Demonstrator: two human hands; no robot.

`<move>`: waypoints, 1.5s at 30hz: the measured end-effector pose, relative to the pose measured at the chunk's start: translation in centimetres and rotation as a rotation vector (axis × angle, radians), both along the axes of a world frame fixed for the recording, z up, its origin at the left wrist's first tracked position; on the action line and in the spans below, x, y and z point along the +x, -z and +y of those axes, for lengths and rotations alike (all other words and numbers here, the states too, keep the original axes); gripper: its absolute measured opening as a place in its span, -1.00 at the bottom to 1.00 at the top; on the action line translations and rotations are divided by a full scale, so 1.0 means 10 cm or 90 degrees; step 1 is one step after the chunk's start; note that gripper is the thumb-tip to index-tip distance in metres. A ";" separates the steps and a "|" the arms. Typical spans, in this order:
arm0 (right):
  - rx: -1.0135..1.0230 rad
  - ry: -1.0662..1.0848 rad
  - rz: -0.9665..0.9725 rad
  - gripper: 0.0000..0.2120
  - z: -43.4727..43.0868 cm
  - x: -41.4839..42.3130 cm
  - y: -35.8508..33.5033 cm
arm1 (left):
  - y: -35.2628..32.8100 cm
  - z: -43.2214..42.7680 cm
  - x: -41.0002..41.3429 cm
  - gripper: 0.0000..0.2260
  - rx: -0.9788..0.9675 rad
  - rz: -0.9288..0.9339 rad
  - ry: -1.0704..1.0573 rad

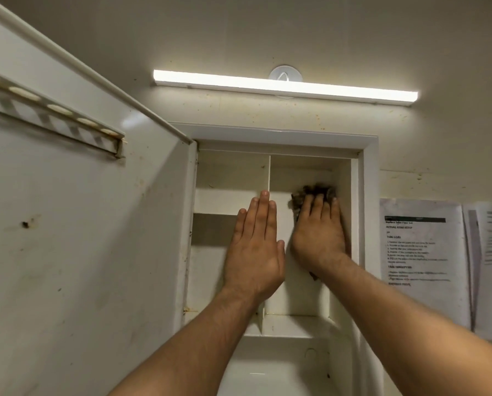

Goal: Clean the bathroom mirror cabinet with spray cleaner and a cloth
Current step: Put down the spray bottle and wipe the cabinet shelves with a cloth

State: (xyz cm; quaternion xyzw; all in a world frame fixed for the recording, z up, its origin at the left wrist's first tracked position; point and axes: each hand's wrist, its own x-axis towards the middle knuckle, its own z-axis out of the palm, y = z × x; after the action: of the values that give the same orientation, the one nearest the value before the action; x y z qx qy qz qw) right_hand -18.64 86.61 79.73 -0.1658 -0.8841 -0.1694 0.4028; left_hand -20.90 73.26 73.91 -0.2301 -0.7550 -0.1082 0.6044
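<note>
Brown shaggy cloth [313,195] pressed under flat right hand [319,232], fingers straight, in upper-right compartment of white wall cabinet [282,142], beside right wall. Left hand [256,247] flat, fingers together, against centre divider [269,172]. Interior wiping step; next probably needs firm downward sweep.
</note>
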 end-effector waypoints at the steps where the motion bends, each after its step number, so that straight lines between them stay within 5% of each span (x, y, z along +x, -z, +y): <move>1: 0.019 0.030 -0.026 -0.29 -0.06 0.02 0.15 | 0.00 -0.01 0.00 -0.35 -0.004 0.000 -0.003; 7: 0.265 0.170 -0.247 -0.33 -0.06 0.31 0.83 | 0.03 -0.02 0.01 -0.35 -0.006 -0.010 -0.010; 13: 0.337 0.257 -0.148 -0.35 -0.02 0.42 -0.33 | 0.03 -0.02 0.01 -0.35 -0.001 -0.012 0.016; 17: 0.369 0.306 -0.199 -0.33 0.04 0.53 -0.52 | 0.03 -0.02 0.02 -0.37 -0.005 -0.012 0.009; 26: 0.329 -0.013 -0.493 -0.64 0.20 0.89 0.72 | 0.04 0.02 0.04 -0.36 0.011 -0.031 -0.034; 28: 0.329 -0.019 -0.476 -0.59 0.25 0.94 0.47 | 0.04 0.03 0.05 -0.35 0.012 -0.031 -0.039; 33: 0.449 0.061 -0.194 -0.44 0.39 0.91 -0.44 | 0.05 0.02 0.10 -0.33 -0.005 -0.044 -0.057; 42: 0.332 -0.006 -0.270 -0.55 0.29 0.76 0.55 | 0.37 -0.09 0.20 -0.32 -0.065 -0.103 -0.083; 45: 0.152 -0.087 -0.291 -0.62 0.21 0.69 0.86 | 0.37 -0.10 0.22 -0.33 -0.070 -0.112 -0.095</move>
State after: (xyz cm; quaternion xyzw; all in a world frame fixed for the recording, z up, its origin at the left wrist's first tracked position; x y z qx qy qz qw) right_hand -11.76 88.75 71.12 -0.0145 -0.9351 -0.2777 0.2195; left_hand -18.75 72.30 70.25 -0.1958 -0.8248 -0.0415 0.5288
